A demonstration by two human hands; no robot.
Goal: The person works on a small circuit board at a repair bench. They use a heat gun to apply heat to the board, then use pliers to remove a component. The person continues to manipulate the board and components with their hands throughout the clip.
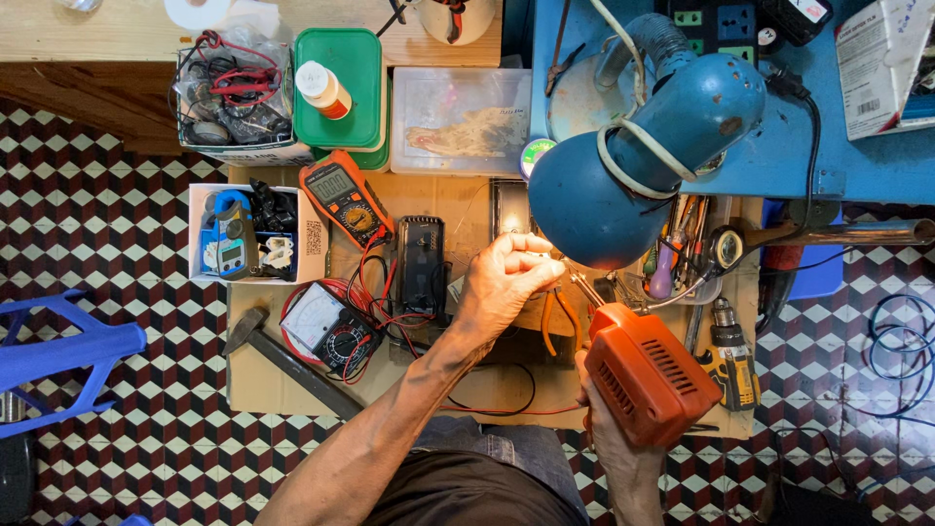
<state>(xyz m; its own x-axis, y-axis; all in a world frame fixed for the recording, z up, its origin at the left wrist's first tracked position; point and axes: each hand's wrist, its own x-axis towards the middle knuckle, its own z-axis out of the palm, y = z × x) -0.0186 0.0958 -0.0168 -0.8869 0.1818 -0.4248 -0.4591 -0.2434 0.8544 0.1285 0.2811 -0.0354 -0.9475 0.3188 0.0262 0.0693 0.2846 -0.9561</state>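
My right hand (612,429) grips an orange soldering gun (648,375), its metal tip pointing up-left toward my left hand. My left hand (502,282) is raised over the cardboard work surface (292,390), its fingers pinched on something small and thin under the blue desk lamp (633,161); what it pinches is too small to tell. A black rectangular device (421,263) lies just left of that hand. Orange-handled pliers (557,326) lie below it.
An orange digital multimeter (346,200), an analogue meter (326,326) with red and black leads, and a hammer (282,356) lie at left. White parts boxes (248,234), green lidded tubs (341,88), a clear container (458,117), a cordless drill (730,360) and a blue stool (58,356) surround the surface.
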